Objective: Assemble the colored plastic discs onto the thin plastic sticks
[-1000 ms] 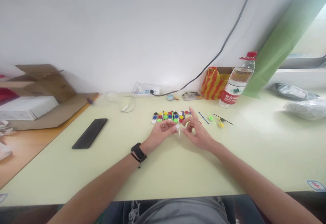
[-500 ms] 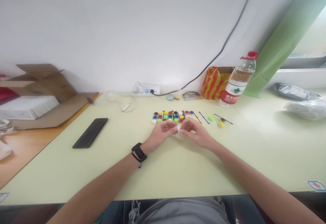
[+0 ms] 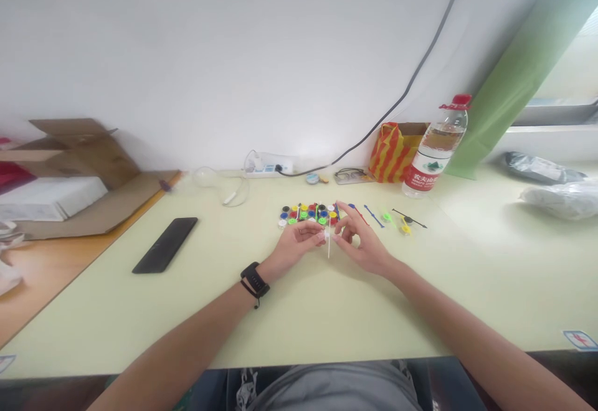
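My left hand point(image 3: 299, 244), with a dark watch on its wrist, pinches a small white plastic piece point(image 3: 326, 235) between thumb and fingertips. A thin white stick point(image 3: 329, 250) stands out from that piece, pointing toward and away from me. Close on the other side is my right hand point(image 3: 359, 243), its index finger raised and its thumb tip beside the piece; whether it touches is unclear. Just beyond both hands lies a cluster of coloured round discs point(image 3: 304, 215), partly hidden by the fingers. To the right are a blue stick point(image 3: 374, 216) and a yellow disc piece point(image 3: 405, 229).
A black phone point(image 3: 165, 245) lies left. Along the wall are a power strip point(image 3: 268, 165), glasses point(image 3: 350, 173), a striped bag point(image 3: 392, 155) and a water bottle point(image 3: 430, 155). An opened cardboard box point(image 3: 135, 202) is far left; plastic packets point(image 3: 563, 200) lie far right.
My right hand has opened from its pinch, index finger lifting up and away. The white stick now shows lengthwise at the white piece. My left hand has stayed in place.
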Available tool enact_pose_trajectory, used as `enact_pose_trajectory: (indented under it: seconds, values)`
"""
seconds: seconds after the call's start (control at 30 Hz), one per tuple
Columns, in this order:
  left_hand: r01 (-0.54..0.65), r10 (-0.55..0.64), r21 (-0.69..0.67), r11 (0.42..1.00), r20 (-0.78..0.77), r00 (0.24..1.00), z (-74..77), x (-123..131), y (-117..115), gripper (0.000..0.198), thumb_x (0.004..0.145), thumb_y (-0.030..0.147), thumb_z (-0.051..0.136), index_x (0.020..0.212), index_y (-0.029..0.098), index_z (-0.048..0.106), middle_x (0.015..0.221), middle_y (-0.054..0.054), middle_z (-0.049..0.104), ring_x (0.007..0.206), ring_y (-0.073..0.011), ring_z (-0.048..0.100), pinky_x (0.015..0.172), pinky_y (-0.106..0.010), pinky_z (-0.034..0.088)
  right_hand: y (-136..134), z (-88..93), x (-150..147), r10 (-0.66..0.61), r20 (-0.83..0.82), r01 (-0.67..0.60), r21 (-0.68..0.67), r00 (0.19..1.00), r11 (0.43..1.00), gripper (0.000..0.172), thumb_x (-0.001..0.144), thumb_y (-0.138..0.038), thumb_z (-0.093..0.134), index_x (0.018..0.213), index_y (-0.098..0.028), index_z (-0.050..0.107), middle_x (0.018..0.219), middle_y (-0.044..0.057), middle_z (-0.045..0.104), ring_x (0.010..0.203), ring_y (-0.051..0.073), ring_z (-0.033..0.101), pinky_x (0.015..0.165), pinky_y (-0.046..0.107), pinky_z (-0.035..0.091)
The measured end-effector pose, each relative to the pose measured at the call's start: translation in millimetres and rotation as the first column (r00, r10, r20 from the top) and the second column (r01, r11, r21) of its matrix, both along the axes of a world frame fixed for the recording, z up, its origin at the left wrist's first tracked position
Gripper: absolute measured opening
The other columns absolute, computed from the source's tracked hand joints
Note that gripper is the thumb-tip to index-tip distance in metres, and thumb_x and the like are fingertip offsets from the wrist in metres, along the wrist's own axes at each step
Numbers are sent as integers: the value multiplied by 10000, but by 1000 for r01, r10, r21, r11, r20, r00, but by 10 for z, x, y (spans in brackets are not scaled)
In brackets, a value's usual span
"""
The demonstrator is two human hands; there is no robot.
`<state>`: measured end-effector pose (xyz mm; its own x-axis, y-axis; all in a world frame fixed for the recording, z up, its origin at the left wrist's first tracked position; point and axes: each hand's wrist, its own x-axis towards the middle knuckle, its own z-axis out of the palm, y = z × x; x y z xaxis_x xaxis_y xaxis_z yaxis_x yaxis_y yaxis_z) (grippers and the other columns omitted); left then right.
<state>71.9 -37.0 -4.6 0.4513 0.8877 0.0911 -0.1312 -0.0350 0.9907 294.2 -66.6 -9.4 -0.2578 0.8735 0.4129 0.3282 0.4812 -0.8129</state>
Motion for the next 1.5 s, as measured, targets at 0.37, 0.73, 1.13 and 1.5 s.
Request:
enact_pose_trajectory:
  seconds: [0.37, 0.73, 1.13, 1.5]
  values:
    - [-3, 3, 20, 1000, -8, 1000, 3, 6, -2, 349, 779, 391, 873, 1005, 153, 757, 993, -79, 752, 906, -201, 716, 904, -376, 596, -6, 73, -52, 60, -29, -64, -145, 998, 987, 380, 960, -525, 621, 763, -213, 529, 710, -10, 551, 631, 137, 495, 593, 279, 430]
    - [29, -28, 32, 999, -16, 999, -18, -2, 1, 335, 816, 382, 849, 1039, 154, 748, 1033, -88, 755, 912, -200, 719, 911, -367, 581, -14, 87, -63, 92, -60, -98, -108, 994, 989, 207, 984, -426, 610, 1069, -237, 623, 1002, 64, 699, 911, 208, 690, 780, 355, 570]
    - [-2, 2, 57, 998, -4, 1000, -31, -8, 24, 335, 791, 352, 872, 1036, 158, 752, 1046, -83, 747, 984, -206, 707, 964, -375, 566, -12, 65, -27, 14, -183, -35, -112, 983, 993, 552, 978, -429, 615, 1477, -286, 428, 968, 16, 633, 703, 143, 568, 673, 314, 492]
    - [-24, 24, 46, 999, -9, 1000, -14, -1, 12, 326, 792, 336, 872, 1032, 156, 747, 1013, -78, 738, 957, -198, 700, 952, -376, 577, 18, 171, 44, 90, -165, -127, -227, 982, 966, 397, 972, -526, 612, 754, -208, 516, 682, -24, 497, 616, 128, 449, 591, 289, 376]
